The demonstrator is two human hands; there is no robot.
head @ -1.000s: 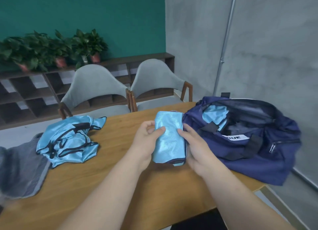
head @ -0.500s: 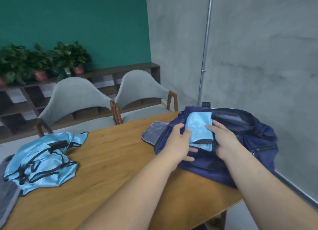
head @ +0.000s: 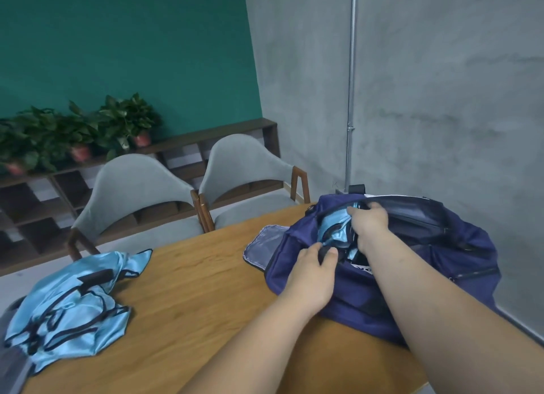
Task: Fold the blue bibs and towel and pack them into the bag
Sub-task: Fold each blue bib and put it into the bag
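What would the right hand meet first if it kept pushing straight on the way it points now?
Probably the folded blue bib under its fingers, then the inside of the navy bag. The right hand already reaches into the bag's opening; depth past the fingers is unclear.

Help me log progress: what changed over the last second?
The folded light-blue satin bib went from above the wooden table into the open navy fabric bag. The right hand pushes it down; the left hand shifted to the bag's opening. The unfolded bibs stayed put.
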